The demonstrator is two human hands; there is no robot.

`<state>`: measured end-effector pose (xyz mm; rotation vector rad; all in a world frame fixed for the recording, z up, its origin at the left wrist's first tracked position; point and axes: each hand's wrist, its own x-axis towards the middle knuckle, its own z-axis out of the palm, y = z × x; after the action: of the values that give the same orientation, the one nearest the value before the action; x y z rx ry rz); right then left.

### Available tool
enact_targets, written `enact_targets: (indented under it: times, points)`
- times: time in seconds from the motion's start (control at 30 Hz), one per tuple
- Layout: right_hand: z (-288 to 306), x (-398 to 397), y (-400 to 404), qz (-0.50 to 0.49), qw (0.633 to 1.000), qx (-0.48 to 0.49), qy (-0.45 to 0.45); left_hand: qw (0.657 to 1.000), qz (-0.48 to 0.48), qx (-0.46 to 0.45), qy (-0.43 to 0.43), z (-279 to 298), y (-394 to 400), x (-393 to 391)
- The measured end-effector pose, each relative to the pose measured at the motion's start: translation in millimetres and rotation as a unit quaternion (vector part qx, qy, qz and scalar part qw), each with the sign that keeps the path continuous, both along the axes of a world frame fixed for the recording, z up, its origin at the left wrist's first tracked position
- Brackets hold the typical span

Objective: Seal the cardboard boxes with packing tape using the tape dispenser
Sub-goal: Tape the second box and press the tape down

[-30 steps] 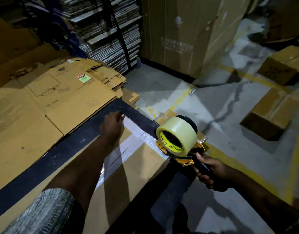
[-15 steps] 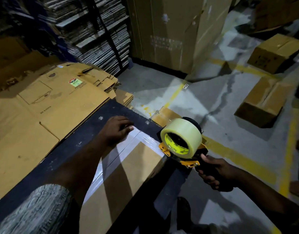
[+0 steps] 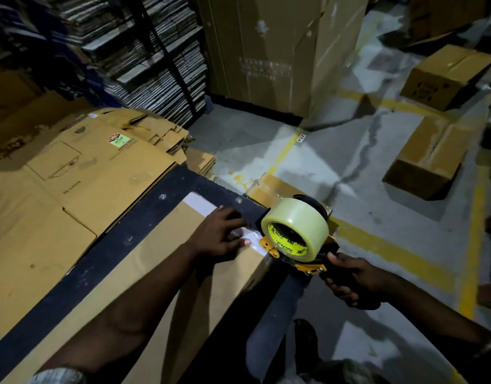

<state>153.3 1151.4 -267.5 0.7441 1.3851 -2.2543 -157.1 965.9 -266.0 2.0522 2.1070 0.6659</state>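
Dim warehouse floor, flattened cartons stacked beside a black-edged bench [image 3: 144, 217]: your cardboard box [image 3: 161, 275] lies on it, its long axis running toward you. Your left hand [image 3: 220, 235] presses straight fingers on the tape strip [image 3: 200, 202] at the far right corner. Just beside it, your right hand [image 3: 352, 281] grips the tape dispenser [image 3: 297, 234].

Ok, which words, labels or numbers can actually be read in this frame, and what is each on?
"P27": small white floor tag beside the yellow line.
"Xtreme", partly readable: yellow core of the tape roll.
Round sticker on the flattened cartons: too blurred.
Faint print on the tall carton: unreadable.
Markings on the far box: unreadable.
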Motion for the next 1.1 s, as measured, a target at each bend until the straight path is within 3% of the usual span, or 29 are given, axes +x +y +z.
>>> enact_targets:
  times: [0.27, 0.4, 0.6, 0.77, 0.9, 1.0, 1.1]
  points:
    - [-2.4, -0.8, 0.1, 0.000, 1.000, 0.001, 0.010, 0.991, 0.099, -0.051, -0.076, -2.3, 4.7, 4.8]
    - [-3.5, 0.7, 0.4, -0.002, 1.000, 0.017, 0.018, 0.987, 0.098, -0.121, -0.034, -11.7, 7.9, 20.4]
    - [0.2, 5.4, 1.3, -0.004, 0.999, -0.019, 0.030, 0.981, 0.124, -0.142, -0.044, -0.6, 11.2, 22.9]
    - [4.4, 8.3, -2.8, 0.039, 0.998, 0.007, 0.040, 0.977, 0.131, -0.170, -0.013, 1.6, 11.4, 19.8]
    - [1.0, 18.1, -1.5, 0.032, 0.998, 0.040, 0.042, 0.974, 0.155, -0.161, -0.037, 7.2, 15.7, 28.9]
    - [-3.8, 17.7, -4.9, 0.023, 0.997, 0.054, 0.042, 0.984, 0.112, -0.140, -0.014, 1.7, 19.4, 38.7]
    - [-10.1, 19.4, -7.3, 0.000, 0.998, 0.040, 0.043, 0.982, 0.112, -0.132, -0.074, -7.0, 15.2, 42.0]
